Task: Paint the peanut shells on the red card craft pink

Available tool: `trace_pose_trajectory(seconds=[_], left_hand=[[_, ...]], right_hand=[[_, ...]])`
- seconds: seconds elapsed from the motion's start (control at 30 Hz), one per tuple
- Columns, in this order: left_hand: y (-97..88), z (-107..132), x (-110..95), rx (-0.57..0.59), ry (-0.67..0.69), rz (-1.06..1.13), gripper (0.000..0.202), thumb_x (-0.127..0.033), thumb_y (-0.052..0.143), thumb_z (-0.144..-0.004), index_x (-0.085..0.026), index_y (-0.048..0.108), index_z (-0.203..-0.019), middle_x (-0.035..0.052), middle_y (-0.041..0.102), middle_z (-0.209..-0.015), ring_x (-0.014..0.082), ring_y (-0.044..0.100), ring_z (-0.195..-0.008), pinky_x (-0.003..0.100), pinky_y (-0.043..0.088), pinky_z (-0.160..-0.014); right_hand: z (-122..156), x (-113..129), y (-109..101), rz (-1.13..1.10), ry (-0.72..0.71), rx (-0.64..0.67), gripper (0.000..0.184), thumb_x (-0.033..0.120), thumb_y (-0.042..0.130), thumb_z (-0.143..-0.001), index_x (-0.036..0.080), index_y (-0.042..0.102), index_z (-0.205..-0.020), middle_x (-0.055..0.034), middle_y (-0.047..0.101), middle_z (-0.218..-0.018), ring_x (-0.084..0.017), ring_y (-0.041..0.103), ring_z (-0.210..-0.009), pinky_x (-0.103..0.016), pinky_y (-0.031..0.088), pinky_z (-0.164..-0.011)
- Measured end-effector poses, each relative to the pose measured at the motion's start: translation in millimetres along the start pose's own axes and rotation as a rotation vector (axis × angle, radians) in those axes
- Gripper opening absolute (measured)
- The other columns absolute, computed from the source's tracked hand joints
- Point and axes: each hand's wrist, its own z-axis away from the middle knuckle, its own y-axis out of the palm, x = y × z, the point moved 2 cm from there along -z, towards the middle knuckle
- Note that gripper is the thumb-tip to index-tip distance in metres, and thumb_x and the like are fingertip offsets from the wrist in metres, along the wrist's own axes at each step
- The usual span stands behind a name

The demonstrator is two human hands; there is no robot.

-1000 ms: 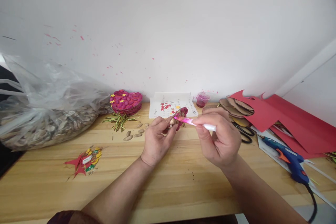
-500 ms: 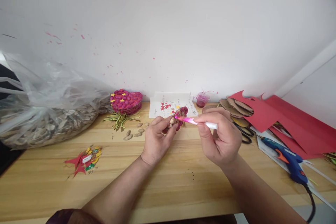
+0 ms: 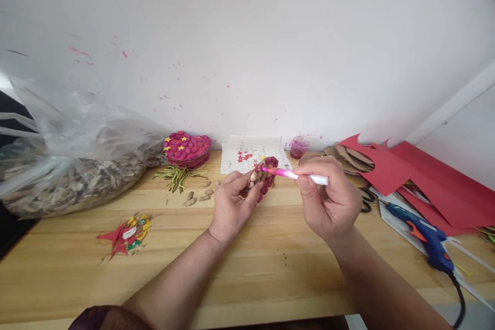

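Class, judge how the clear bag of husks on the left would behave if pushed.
The bag would probably sag, not slide stiffly: its thin film lies crumpled. It likely weighs little for its bulk, holding dry-looking husks.

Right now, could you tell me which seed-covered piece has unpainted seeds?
The piece in the left hand: some seeds are bare tan. The heart-shaped one farther back shows only pink seeds.

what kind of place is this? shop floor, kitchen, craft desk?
Probably a craft desk: a light wooden table bears a blue hot glue gun and red paper sheets, and the right hand holds a pink-tipped white brush to a seed-covered pink piece in the left hand.
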Motion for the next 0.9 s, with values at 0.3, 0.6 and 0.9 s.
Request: trace_pose_trajectory(seconds=[0.3,0.6,0.9], left_hand=[[0.4,0.0,-0.6,-0.006,0.007,0.017,0.019,-0.019,0.075,-0.09,-0.023,0.072,-0.072,-0.0016,0.056,-0.062,0.0145,0.054,-0.058,0.027,0.047,-0.055],[0.1,0.0,1.7,0.015,-0.022,0.009,0.03,-0.022,0.074,-0.092,-0.021,0.064,-0.063,-0.0016,0.051,-0.062,0.0143,0.052,-0.058,0.028,0.042,-0.053],[0.6,0.0,-0.4,0.024,-0.031,0.009,0.026,-0.025,0.073,-0.093,-0.02,0.068,-0.067,-0.0015,0.053,-0.062,0.0144,0.053,-0.058,0.028,0.043,-0.054]], right_hand=[[2.3,-1.7,0.4,-0.035,0.037,-0.008,0.016,0.012,0.066,-0.093,0.024,0.072,-0.104,-0.0025,0.073,-0.087,-0.02,0.067,-0.083,-0.04,0.052,-0.079],[1.7,-1.3,0.8,-0.019,0.001,-0.001,0.019,0.01,0.067,-0.092,0.023,0.071,-0.104,-0.0021,0.073,-0.088,-0.019,0.066,-0.085,-0.039,0.052,-0.079],[1.4,0.8,-0.2,0.025,-0.04,0.009,0.019,0.009,0.067,-0.091,0.023,0.071,-0.104,-0.0018,0.073,-0.086,-0.019,0.066,-0.085,-0.039,0.052,-0.079]])
